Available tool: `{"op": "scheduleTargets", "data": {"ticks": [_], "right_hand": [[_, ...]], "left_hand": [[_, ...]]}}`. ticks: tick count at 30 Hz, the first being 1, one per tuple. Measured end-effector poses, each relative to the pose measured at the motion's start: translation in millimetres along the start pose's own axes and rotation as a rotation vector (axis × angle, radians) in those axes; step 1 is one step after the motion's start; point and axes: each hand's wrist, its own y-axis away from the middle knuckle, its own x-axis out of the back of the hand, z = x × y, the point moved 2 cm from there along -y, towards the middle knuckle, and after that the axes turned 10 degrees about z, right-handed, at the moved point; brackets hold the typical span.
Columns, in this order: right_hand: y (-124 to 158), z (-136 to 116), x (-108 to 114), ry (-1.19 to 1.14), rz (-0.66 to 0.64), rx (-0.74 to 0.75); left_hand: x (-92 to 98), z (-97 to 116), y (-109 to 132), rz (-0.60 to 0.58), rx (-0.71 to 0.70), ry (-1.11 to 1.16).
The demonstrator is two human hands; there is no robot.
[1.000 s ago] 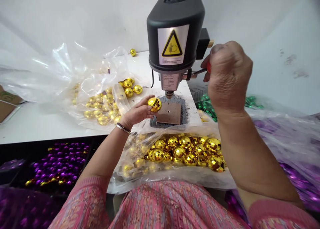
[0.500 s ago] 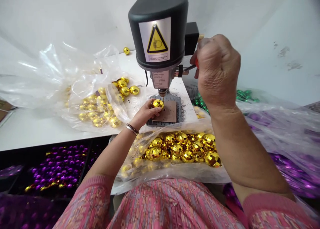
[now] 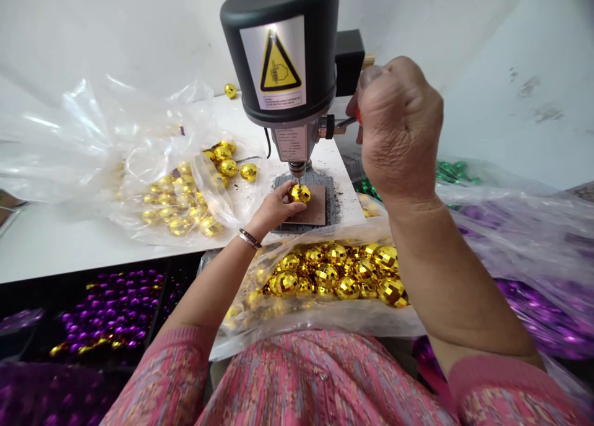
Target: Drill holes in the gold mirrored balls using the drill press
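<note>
Between the thumb and fingers of my left hand [image 3: 277,208] is a shiny gold faceted ball [image 3: 301,194]. It sits over the brown board [image 3: 313,210] on the base of a black bench drill press [image 3: 283,54], right under the drill bit [image 3: 299,181]. Whether the bit touches the ball I cannot tell. Raised at the right, my right hand [image 3: 403,129] is wrapped round the drill press feed handle [image 3: 346,122]; an orange-red knob shows partly between the fingers.
Right before my body an open clear bag [image 3: 260,336] holds several gold balls. Another plastic bag [image 3: 116,184] with gold balls lies at the left of the white table [image 3: 55,240]. Purple balls [image 3: 111,308] fill black bins lower left; bagged purple and green balls [image 3: 455,172] are at right.
My left hand has moved the gold ball slightly right, under the drill bit. My right hand keeps its grip on the handle. The view has shifted a little.
</note>
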Motion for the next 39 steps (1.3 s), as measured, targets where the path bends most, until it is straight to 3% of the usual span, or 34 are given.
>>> {"op": "scheduleTargets", "data": {"ticks": [3, 8, 19, 29, 39], "right_hand": [[1, -1, 0, -0.008, -0.007, -0.025], [6, -2, 3, -0.001, -0.005, -0.068], [40, 12, 12, 0.104, -0.026, 0.072], [62, 37, 7, 0.117, 0.064, 0.369], [72, 44, 1, 0.091, 0.173, 0.393]], "left_hand": [[-1.7, 6, 1, 0.026, -0.061, -0.133], [-2.6, 8, 2, 0.022, -0.052, -0.124], [-3.9, 8, 5, 0.025, -0.038, -0.083], [-2.7, 5, 7, 0.012, -0.052, -0.161], [-2.3, 1, 7, 0.017, -0.051, -0.135]]}}
